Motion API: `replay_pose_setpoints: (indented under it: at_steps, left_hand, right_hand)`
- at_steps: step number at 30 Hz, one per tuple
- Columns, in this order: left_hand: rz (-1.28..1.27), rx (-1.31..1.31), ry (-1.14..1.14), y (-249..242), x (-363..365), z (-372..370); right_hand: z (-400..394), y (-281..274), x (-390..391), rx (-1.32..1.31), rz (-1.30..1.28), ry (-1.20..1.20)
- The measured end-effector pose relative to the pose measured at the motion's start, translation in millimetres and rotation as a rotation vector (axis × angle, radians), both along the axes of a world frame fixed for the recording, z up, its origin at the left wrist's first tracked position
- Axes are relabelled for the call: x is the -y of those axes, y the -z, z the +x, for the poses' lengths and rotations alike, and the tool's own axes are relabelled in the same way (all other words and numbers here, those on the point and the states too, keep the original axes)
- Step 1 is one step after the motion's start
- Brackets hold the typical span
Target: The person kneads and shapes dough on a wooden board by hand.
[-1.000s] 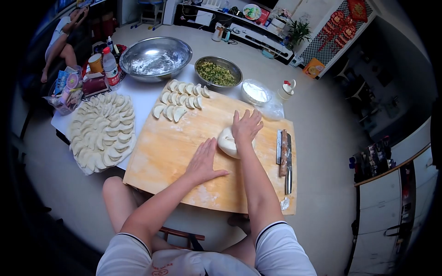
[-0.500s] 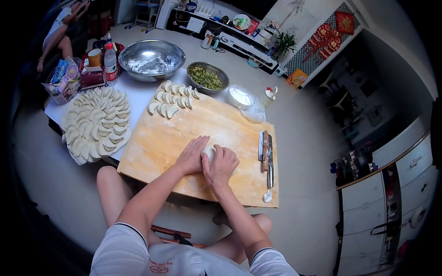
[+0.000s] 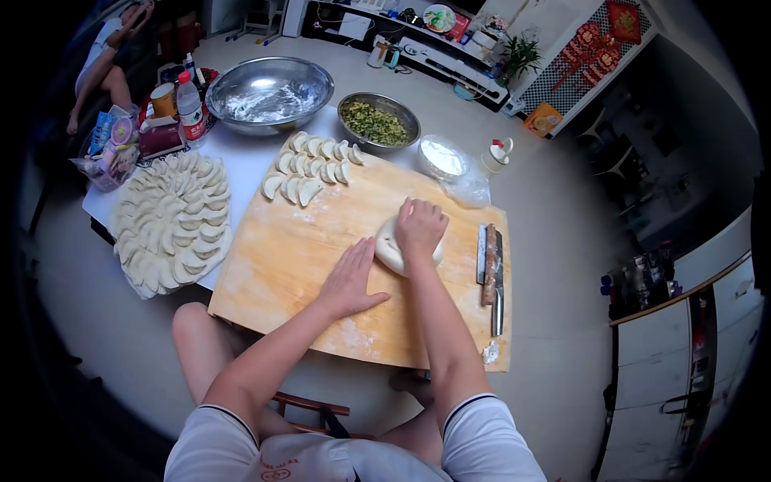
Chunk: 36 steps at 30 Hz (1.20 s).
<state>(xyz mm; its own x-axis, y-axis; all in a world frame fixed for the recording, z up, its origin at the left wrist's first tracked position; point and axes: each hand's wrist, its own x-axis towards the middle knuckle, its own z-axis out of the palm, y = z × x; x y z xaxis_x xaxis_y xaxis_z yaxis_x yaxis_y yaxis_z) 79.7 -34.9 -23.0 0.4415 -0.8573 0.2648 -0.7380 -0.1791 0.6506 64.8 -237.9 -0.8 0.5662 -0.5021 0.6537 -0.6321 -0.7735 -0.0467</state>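
Note:
A lump of white dough (image 3: 390,248) lies on the floured wooden board (image 3: 273,257), right of its middle. My right hand (image 3: 422,229) presses down on the dough from above, its fingers curled into it. Flat on the board, to the left of the dough, rests my left hand (image 3: 351,277). Its fingers are stretched out, the fingertips close to the dough's edge, and it holds nothing. Rows of crescent dumplings (image 3: 309,190) sit at the board's back left corner. The underside of my right hand is hidden.
Left of the board is a round tray of dumplings (image 3: 173,217). Behind stand a steel basin (image 3: 269,92), a bowl of green filling (image 3: 373,120) and a bowl of flour (image 3: 442,157). A knife (image 3: 498,281) and rolling pin (image 3: 489,265) lie right. A person (image 3: 104,60) sits back left.
My right hand has moved up and right and now presses on the dough. My left hand has come away from the dough and lies flat beside it. The view has shifted slightly.

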Motion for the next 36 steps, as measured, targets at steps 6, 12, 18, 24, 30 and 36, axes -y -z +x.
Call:
replay_pose_setpoints:
  at_steps: [6, 12, 18, 24, 30, 36]
  left_hand:
    - [0.032, -0.041, -0.037, -2, -1, 0]
    - [0.038, -0.089, -0.065, -8, 0, -2]
    - [-0.046, -0.032, -0.044, 6, -1, 0]
    - [-0.057, 0.093, -0.026, 34, 6, 8]
    - [0.066, 0.031, -0.036, -2, 4, -4]
    - [0.01, 0.032, -0.042, 3, 3, 0]
  right_hand:
    - [12, 5, 15, 0.038, -0.1, 0.153]
    - [-41, -33, -61, -0.349, 0.374, -0.04]
    - [-119, -34, -139, -0.054, 0.099, -0.306]
    - [-104, -13, -142, 0.018, -0.054, -0.188]
    - [-54, -7, -68, -0.16, 0.237, -0.032]
    - [-8, -15, 16, -0.129, 0.352, 0.13]
